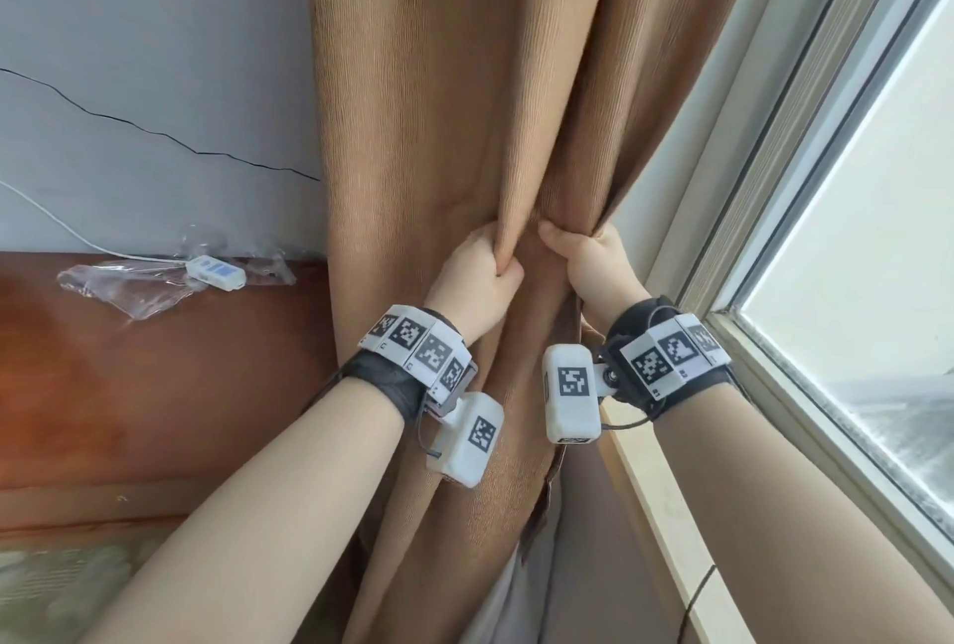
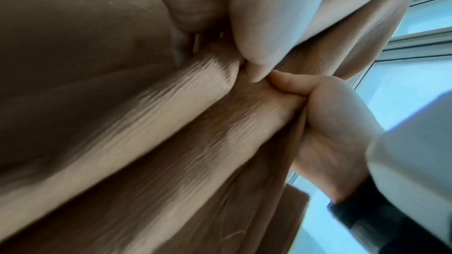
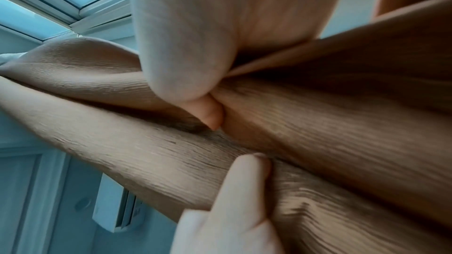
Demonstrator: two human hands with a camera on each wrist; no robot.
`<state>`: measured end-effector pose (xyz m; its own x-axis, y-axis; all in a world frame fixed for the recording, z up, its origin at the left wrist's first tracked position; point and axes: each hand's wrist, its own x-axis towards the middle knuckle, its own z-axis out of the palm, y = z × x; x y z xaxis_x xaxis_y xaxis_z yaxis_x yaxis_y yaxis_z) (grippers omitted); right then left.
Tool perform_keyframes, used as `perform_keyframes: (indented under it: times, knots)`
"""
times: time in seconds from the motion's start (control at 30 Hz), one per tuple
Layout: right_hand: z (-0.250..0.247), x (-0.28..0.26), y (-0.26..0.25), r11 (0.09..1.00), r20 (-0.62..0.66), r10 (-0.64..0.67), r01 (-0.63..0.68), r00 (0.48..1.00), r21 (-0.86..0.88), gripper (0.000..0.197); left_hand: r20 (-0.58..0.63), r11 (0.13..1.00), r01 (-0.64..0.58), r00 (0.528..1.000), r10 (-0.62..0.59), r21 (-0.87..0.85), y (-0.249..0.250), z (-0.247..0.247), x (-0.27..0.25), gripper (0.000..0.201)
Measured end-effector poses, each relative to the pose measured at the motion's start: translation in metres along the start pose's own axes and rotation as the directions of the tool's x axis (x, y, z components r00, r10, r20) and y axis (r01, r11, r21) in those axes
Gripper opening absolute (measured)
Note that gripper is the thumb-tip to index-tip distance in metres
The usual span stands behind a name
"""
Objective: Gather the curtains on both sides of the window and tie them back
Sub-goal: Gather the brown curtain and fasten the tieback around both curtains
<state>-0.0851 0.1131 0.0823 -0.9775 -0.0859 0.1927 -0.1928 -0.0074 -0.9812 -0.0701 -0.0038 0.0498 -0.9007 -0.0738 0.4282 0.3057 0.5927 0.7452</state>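
Note:
A brown ribbed curtain (image 1: 454, 101) hangs between the grey wall and the window, bunched into vertical folds at its middle. My left hand (image 1: 477, 277) grips a fold from the left, with the fingers curled into the cloth. My right hand (image 1: 588, 266) grips the window-side folds right beside it, thumb on top. In the left wrist view the left hand (image 2: 257, 26) pinches a ridge of curtain (image 2: 171, 132), and the right hand (image 2: 330, 123) closes on the neighbouring fold. In the right wrist view the right hand (image 3: 190, 45) clamps the curtain (image 3: 318, 123). No tie-back is in sight.
The window (image 1: 852, 230) and its pale sill (image 1: 671, 514) run along the right. A reddish wooden panel (image 1: 155, 385) stands at the left, with a clear plastic bag (image 1: 129, 287) and a white corded switch (image 1: 214, 272) on top. White sheer cloth (image 1: 511, 607) shows below the curtain.

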Motion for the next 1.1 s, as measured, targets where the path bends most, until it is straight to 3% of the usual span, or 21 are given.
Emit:
perform_keyframes:
  times: [0.13, 0.2, 0.23, 0.33, 0.43, 0.53, 0.63, 0.7, 0.73, 0.8, 0.87, 0.9, 0.93, 0.97, 1.0, 1.03, 1.1]
  knots:
    - [0.002, -0.003, -0.001, 0.999, 0.021, 0.023, -0.023, 1.0, -0.023, 0.02, 0.123, 0.985, 0.02, 0.992, -0.041, 0.17, 0.006, 0.007, 0.003, 0.037]
    - [0.004, -0.003, 0.0, 0.998, 0.02, 0.014, -0.012, 1.0, -0.06, 0.01, 0.156, 0.98, 0.002, 0.987, -0.034, 0.2, 0.009, 0.01, 0.005, 0.04]
    - [0.005, -0.004, -0.001, 0.998, 0.026, 0.013, -0.011, 1.0, -0.066, 0.004, 0.186, 0.981, -0.01, 0.982, -0.027, 0.195, 0.009, 0.011, 0.005, 0.042]
    - [0.003, -0.001, 0.003, 0.997, 0.025, 0.015, -0.013, 1.0, -0.079, 0.022, 0.307, 0.992, -0.003, 0.951, -0.036, 0.125, 0.012, 0.013, 0.001, 0.05]
    - [0.001, 0.001, 0.004, 0.997, -0.001, 0.019, -0.019, 1.0, -0.072, 0.011, 0.365, 0.999, -0.004, 0.931, -0.009, 0.034, 0.011, 0.02, -0.001, 0.071]
    - [-0.002, -0.001, 0.004, 1.0, 0.143, 0.002, -0.005, 0.99, 0.017, 0.018, 0.379, 0.996, 0.042, 0.923, -0.071, 0.085, 0.011, 0.018, -0.001, 0.061]
    - [-0.004, 0.002, 0.008, 1.0, 0.276, 0.016, -0.022, 0.961, 0.019, 0.05, 0.367, 0.978, 0.006, 0.926, -0.084, 0.208, 0.01, 0.02, -0.001, 0.049]
    - [0.001, 0.008, 0.012, 0.998, 0.224, -0.011, 0.025, 0.974, -0.061, 0.085, 0.348, 0.958, -0.01, 0.933, -0.094, 0.285, 0.012, 0.025, -0.003, 0.052]
    - [0.004, 0.01, 0.014, 0.994, 0.17, -0.037, 0.054, 0.985, -0.1, 0.092, 0.339, 0.956, 0.007, 0.934, -0.111, 0.293, 0.012, 0.026, -0.004, 0.054]
    - [0.007, 0.014, 0.019, 0.986, 0.066, -0.074, 0.083, 0.995, -0.142, 0.083, 0.329, 0.981, 0.103, 0.932, -0.154, 0.167, 0.011, 0.028, -0.002, 0.05]
    - [0.007, 0.017, 0.021, 0.974, -0.021, -0.131, 0.125, 0.991, -0.189, 0.058, 0.352, 0.988, 0.063, 0.93, -0.108, 0.139, 0.01, 0.029, -0.002, 0.052]
    - [0.006, 0.018, 0.021, 0.965, -0.06, -0.162, 0.146, 0.985, -0.216, 0.049, 0.399, 0.991, 0.044, 0.912, -0.093, 0.13, 0.007, 0.029, 0.0, 0.057]
    - [0.004, 0.021, 0.022, 0.958, -0.101, -0.187, 0.159, 0.977, -0.24, 0.042, 0.422, 0.99, 0.124, 0.896, -0.139, 0.063, 0.004, 0.032, 0.003, 0.066]
    - [0.002, 0.022, 0.023, 0.954, -0.137, -0.205, 0.166, 0.969, -0.251, 0.037, 0.457, 0.99, 0.131, 0.879, -0.137, 0.044, 0.005, 0.031, 0.003, 0.074]
    - [0.001, 0.022, 0.023, 0.954, -0.162, -0.211, 0.167, 0.964, -0.251, 0.032, 0.467, 0.997, 0.068, 0.881, -0.071, 0.024, 0.003, 0.032, 0.005, 0.079]
    - [0.0, 0.023, 0.024, 0.956, -0.182, -0.212, 0.165, 0.96, -0.241, 0.028, 0.473, 1.0, 0.007, 0.881, -0.02, 0.03, 0.004, 0.029, 0.005, 0.076]
    - [-0.006, 0.024, 0.025, 0.962, -0.22, -0.199, 0.148, 0.955, -0.229, 0.018, 0.447, 0.997, -0.078, 0.892, 0.074, -0.009, 0.0, 0.026, 0.006, 0.042]
